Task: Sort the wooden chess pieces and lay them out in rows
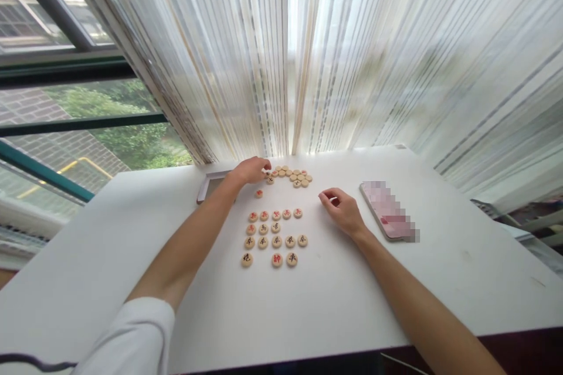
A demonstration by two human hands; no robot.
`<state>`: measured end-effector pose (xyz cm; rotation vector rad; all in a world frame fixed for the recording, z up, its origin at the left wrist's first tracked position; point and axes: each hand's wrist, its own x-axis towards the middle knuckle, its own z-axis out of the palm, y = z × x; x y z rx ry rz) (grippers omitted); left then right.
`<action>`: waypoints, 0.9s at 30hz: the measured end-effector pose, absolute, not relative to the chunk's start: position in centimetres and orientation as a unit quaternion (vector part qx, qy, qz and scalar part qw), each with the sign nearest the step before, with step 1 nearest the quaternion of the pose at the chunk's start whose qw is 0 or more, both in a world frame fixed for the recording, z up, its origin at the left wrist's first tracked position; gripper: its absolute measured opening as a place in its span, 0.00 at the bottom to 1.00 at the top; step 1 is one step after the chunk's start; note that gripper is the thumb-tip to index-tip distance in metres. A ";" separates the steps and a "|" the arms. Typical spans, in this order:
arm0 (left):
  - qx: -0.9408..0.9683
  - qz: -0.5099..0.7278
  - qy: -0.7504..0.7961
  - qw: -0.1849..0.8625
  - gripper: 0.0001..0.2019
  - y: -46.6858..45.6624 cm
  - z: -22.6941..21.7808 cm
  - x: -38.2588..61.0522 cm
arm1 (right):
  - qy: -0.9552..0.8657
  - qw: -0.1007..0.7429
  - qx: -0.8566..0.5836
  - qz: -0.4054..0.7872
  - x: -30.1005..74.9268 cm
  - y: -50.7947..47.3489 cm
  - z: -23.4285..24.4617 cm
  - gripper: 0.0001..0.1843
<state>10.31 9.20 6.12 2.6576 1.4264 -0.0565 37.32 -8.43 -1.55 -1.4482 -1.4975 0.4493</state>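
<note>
My left hand (254,170) reaches to the back of the white table, its fingers bent together over a Chinese chess piece (267,174) at the left end of a loose cluster; the fingers partly hide that piece. Beside it lies a black-marked piece (270,180), and nearer me a single red-marked piece (259,194). Several face-down pieces (294,178) make up the rest of the cluster. In front are rows of face-up pieces: red soldiers (276,215), horses (263,229), black soldiers (277,242) and a red general (277,260). My right hand (341,209) rests loosely curled on the table, nothing visible in it.
A shallow box or lid (203,188) sits behind my left forearm, partly covered by it. To the right of my right hand lies a phone (378,211) with a pink screen or cover. Striped sheer curtains (281,70) hang along the table's (334,299) back edge.
</note>
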 end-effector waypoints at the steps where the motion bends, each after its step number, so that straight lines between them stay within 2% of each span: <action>1: 0.879 -0.028 0.473 0.056 0.16 9.3 6.0 10.4 | -0.615 0.485 -0.594 0.185 37.3 -8.4 -1.6 0.14; 17: 0.900 -0.040 0.433 0.016 0.17 10.3 5.6 10.7 | -0.614 0.486 -0.594 0.185 37.2 -8.4 -1.3 0.12; 24: 0.914 0.053 0.402 0.032 0.16 8.5 7.3 8.9 | -0.615 0.478 -0.600 0.182 37.2 -8.4 -1.3 0.12; 27: 0.913 0.144 0.368 0.101 0.16 6.1 8.0 7.8 | -0.617 0.476 -0.600 0.182 37.1 -8.6 -1.1 0.13</action>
